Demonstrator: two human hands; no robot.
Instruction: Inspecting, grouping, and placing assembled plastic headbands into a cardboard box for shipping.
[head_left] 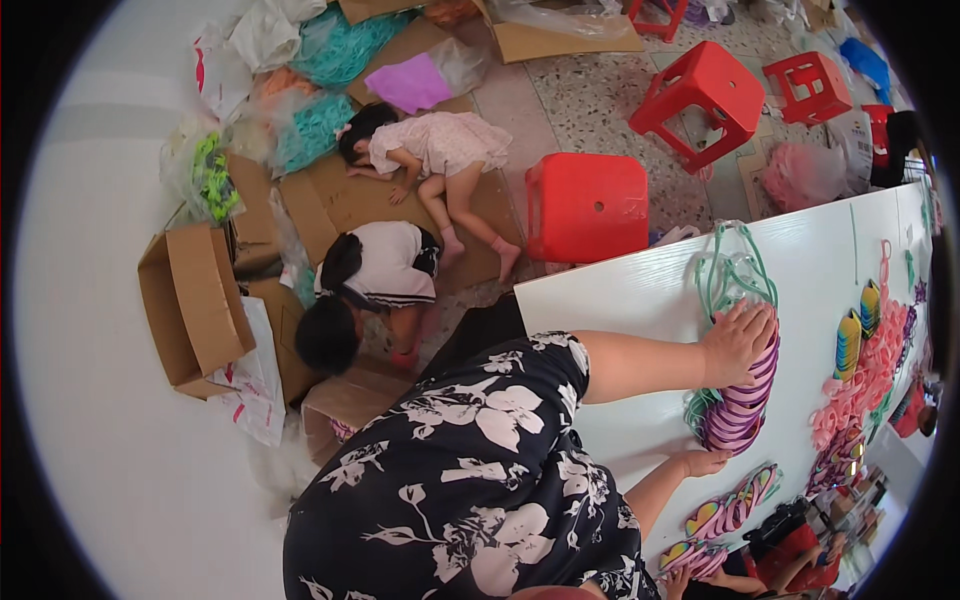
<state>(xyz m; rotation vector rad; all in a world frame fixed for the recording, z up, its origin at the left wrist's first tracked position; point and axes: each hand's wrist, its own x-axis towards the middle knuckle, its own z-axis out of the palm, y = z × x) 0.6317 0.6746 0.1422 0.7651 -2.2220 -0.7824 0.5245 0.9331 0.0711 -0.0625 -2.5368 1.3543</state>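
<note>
A row of overlapping purple-and-pink striped curved pieces [738,418] lies across the white table, pressed close together. Pale green cords [722,262] loop out beyond its far end, and more green cord shows along its side. My left hand [740,343] lies over the upper part of this row, its fingers curled over the pieces. At the near end, my right hand [706,462] rests low against the row with its fingers stretched out. Part of its palm and thumb is hard to make out. Beside it lies a smaller bunch of multicoloured pieces [735,505].
The white table [640,300] also bears pink pieces [862,385] and rainbow-coloured stacks [848,345]. Red stools [590,205] stand beyond its edge. One person [440,145] lies on cardboard; another [380,265] bends over a carton. A co-worker's hand [680,582] shows at the bottom.
</note>
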